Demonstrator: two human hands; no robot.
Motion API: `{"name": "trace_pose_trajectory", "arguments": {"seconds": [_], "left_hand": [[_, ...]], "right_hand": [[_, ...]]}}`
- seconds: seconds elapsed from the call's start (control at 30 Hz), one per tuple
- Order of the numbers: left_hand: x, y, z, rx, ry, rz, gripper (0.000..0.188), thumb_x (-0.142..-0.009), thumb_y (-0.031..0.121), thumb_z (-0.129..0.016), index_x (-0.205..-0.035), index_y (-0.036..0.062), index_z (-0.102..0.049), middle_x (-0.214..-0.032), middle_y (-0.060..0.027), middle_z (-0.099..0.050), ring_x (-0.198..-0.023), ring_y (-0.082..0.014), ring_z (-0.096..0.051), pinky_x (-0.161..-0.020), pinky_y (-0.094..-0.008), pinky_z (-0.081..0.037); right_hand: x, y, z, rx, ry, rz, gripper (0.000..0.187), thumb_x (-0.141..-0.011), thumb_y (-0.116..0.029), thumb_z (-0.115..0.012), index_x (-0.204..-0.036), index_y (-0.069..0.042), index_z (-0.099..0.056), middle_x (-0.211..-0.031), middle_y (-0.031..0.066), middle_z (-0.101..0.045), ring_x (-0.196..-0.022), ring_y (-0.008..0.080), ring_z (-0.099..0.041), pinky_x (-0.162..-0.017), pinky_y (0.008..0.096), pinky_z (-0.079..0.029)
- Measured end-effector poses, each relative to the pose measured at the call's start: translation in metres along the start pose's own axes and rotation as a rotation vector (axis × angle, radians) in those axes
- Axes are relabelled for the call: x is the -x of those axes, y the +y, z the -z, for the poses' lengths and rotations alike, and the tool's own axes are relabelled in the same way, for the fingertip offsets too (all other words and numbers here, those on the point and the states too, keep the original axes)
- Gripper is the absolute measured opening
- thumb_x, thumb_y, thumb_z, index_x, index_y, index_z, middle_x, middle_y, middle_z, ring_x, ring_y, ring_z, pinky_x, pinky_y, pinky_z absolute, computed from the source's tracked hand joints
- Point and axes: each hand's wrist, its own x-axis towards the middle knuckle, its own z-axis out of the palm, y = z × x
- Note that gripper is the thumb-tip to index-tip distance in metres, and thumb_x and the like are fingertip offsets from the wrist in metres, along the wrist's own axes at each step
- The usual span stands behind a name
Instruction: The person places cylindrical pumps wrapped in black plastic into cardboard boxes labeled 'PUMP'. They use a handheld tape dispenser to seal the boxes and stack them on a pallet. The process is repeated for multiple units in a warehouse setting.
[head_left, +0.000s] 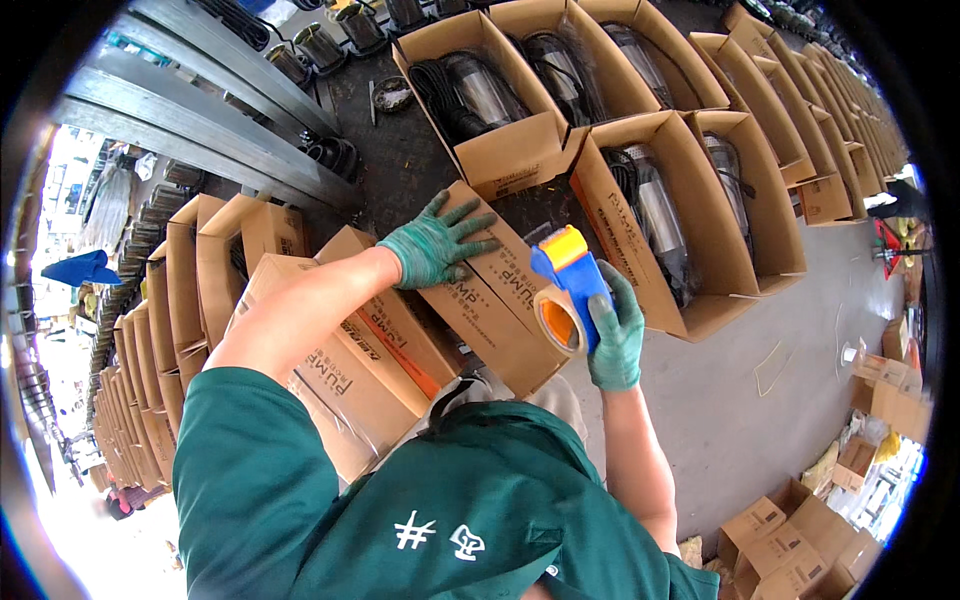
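Note:
My left hand (pixel 440 243), in a green glove, lies with fingers spread on the top of a closed brown cardboard box (pixel 505 320). That long box is turned at a slant in front of my body. In my right hand (pixel 617 335), also gloved in green, is a blue tape dispenser (pixel 580 285) with a yellow front end and a roll of tape. The dispenser is held up by the right end of the box; I cannot tell whether its tape touches the cardboard. Another closed carton (pixel 385 335) sits just left of the box.
Open cartons (pixel 640 230) with metal cylinder pumps (pixel 660 215) and black cables stand ahead and to the right. More open cartons (pixel 215 250) line the left. A steel beam (pixel 200 125) crosses at upper left. Several boxes (pixel 790 545) lie on the grey floor (pixel 720 390) at lower right.

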Motion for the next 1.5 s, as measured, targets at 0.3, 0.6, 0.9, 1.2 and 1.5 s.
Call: {"name": "trace_pose_trajectory", "arguments": {"seconds": [0.3,0.6,0.9,1.2,1.5], "left_hand": [[0.001,-0.001,0.012,0.076,0.030,-0.020,0.055,-0.103,0.035,-0.050,-0.158,0.0272,-0.050,-0.174,-0.0095,-0.028,-0.163,-0.0352,-0.019,-0.132,-0.0600,-0.013],[0.012,0.041,-0.020,1.496,-0.051,0.385,0.049,-0.111,0.046,-0.054,-0.133,0.0053,-0.068,-0.120,-0.0065,-0.073,-0.110,-0.0183,-0.065,-0.101,-0.0339,-0.053],[0.015,0.065,-0.006,1.471,0.049,0.236,0.038,-0.113,0.031,-0.053,-0.136,0.0023,-0.065,-0.128,-0.0113,-0.071,-0.120,-0.0186,-0.065,-0.106,-0.0328,-0.052],[0.040,-0.124,-0.005,1.090,0.137,0.640,0.066,-0.109,0.047,-0.057,-0.152,-0.0028,-0.050,-0.149,-0.0221,-0.061,-0.135,-0.0300,-0.059,-0.113,-0.0389,-0.046],[0.001,-0.138,-0.085,0.779,-0.211,0.421,0.056,-0.110,0.032,-0.059,-0.155,0.0016,-0.049,-0.155,-0.0144,-0.058,-0.139,-0.0256,-0.056,-0.118,-0.0377,-0.042]], "right_hand": [[0.039,0.019,-0.010,0.506,-0.154,-0.009,0.061,-0.084,-0.033,-0.090,-0.132,-0.002,-0.069,-0.108,0.0076,-0.074,-0.100,0.0144,-0.068,-0.092,0.0336,-0.057],[0.038,0.027,-0.005,0.525,-0.162,-0.018,0.057,-0.088,-0.032,-0.087,-0.133,-0.003,-0.068,-0.108,0.0085,-0.075,-0.099,0.0145,-0.069,-0.090,0.0329,-0.058],[0.035,0.024,-0.011,0.493,-0.178,-0.058,0.063,-0.088,-0.036,-0.088,-0.136,-0.001,-0.065,-0.114,0.0067,-0.071,-0.101,0.0136,-0.067,-0.091,0.0305,-0.056],[0.014,0.016,-0.038,0.666,-0.235,-0.036,0.060,-0.092,-0.035,-0.084,-0.137,-0.001,-0.063,-0.107,0.0085,-0.072,-0.089,0.0116,-0.069,-0.073,0.0270,-0.060],[0.009,0.004,-0.052,0.823,-0.230,-0.098,0.054,-0.093,-0.030,-0.083,-0.136,-0.003,-0.063,-0.113,0.0208,-0.077,-0.104,0.0272,-0.077,-0.090,0.0386,-0.061]]}}
